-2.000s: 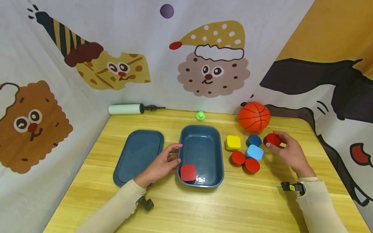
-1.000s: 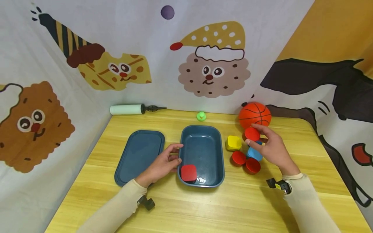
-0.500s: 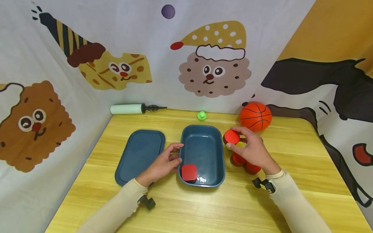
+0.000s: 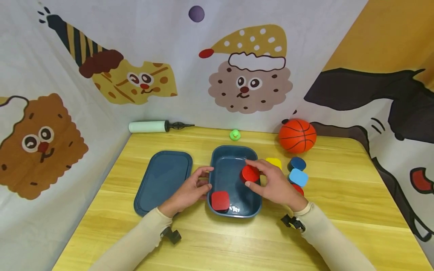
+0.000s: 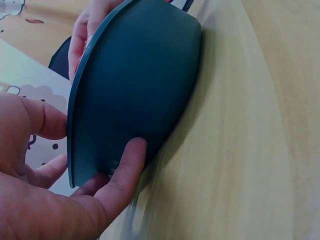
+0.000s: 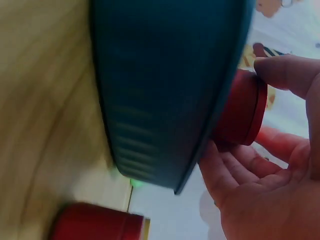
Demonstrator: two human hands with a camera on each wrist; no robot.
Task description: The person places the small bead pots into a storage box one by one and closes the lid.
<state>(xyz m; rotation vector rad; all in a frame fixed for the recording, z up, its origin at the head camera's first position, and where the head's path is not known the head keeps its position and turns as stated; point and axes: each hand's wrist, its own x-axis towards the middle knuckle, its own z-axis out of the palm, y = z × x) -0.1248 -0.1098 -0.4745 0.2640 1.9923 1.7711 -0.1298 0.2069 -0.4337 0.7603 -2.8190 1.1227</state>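
Centrally, the head view showed the right hand [image 4: 274,184] pinching a red cylinder [image 4: 250,173] over the blue tray [image 4: 226,169]. Left wrist: the left hand [image 5: 55,210], loosely spread, touched the tray. Right wrist: the cylinder seemed light, rigid, suiting a sidewall grip.

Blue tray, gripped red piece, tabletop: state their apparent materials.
Blue tray: glossy, probably plastic or coated metal; highlights inside. Gripped red piece: perhaps satin plastic or painted metal; even colour, a seam near one end. Tabletop: seemingly smooth wood or laminate; streaky grain.
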